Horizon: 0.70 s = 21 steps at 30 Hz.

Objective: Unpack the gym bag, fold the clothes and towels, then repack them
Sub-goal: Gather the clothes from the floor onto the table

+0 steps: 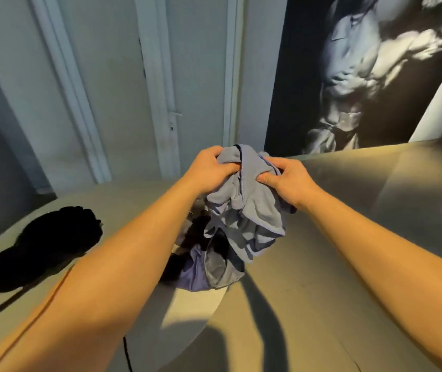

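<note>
Blue-grey garment (244, 208), bunched and creased, hangs from both my hands above the middle of the grey counter (348, 237). My left hand (209, 170) grips its upper left part, fingers curled into the cloth. My right hand (287, 181) grips its upper right part, thumb pressed into a fold. The two hands are close together at the top of the garment, with only a ridge of fabric between them. Both forearms are bare and reach forward from the near edge.

The loose lower end of the garment drops toward a pile of clothes (203, 275) lying on the counter directly below. I cannot tell whether the hanging cloth touches the pile. The pile shows a purple piece, a grey piece and dark fabric tangled together, partly hidden behind my left forearm.

Toward the counter's left edge, well apart from the pile, lies a black heap (45, 248) with a small pale tag at its left end. It is too dark to tell whether it is a bag or clothing.

Warm light falls across the counter, and the shadows of my arms stretch over its near part. Beyond the far edge stands a pale door (198, 76) with a lever handle (174, 115). To its right a large black-and-white poster (362, 76) of a muscular torso covers the wall.
</note>
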Each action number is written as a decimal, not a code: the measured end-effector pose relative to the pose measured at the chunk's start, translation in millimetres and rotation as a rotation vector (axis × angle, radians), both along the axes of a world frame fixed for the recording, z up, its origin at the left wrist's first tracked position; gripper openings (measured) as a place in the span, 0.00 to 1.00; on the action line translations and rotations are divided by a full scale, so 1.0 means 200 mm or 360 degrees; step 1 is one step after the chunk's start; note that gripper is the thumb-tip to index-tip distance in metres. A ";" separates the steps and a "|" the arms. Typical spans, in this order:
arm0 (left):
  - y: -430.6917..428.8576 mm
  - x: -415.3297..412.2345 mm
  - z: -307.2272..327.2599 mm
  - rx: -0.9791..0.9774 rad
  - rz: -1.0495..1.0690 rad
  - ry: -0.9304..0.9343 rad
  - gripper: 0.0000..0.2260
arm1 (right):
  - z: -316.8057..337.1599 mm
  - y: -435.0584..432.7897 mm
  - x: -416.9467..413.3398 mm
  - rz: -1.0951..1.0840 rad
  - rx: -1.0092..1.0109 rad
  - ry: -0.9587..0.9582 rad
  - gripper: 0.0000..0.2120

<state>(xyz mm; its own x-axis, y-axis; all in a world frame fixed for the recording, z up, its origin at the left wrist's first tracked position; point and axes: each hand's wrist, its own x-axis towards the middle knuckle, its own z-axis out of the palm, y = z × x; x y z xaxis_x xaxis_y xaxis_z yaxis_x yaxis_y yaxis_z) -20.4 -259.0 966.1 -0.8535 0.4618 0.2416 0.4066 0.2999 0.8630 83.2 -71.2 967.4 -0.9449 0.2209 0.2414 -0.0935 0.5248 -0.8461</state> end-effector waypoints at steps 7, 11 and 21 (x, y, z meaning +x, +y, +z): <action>-0.61 -0.60 0.17 -0.0006 0.0278 0.0137 0.08 | 0.14 -0.54 -0.74 0.0245 0.0020 0.0112 0.19; -0.98 -1.05 0.17 0.0001 0.0442 0.0167 0.11 | 0.15 -0.90 -1.27 0.0323 0.0081 0.0111 0.20; -1.63 -2.04 -0.12 -0.0038 0.0703 0.0195 0.09 | -0.08 -1.55 -2.38 0.0491 0.0116 0.0074 0.20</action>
<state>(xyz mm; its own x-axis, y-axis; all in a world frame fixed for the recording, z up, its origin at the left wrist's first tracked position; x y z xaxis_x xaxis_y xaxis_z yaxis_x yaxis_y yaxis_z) -427.5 -586.0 942.9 -0.9355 0.0666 0.3469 0.3340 0.4867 0.8072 -393.7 -381.0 950.5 -0.9523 -0.0938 0.2903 -0.2951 0.5245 -0.7986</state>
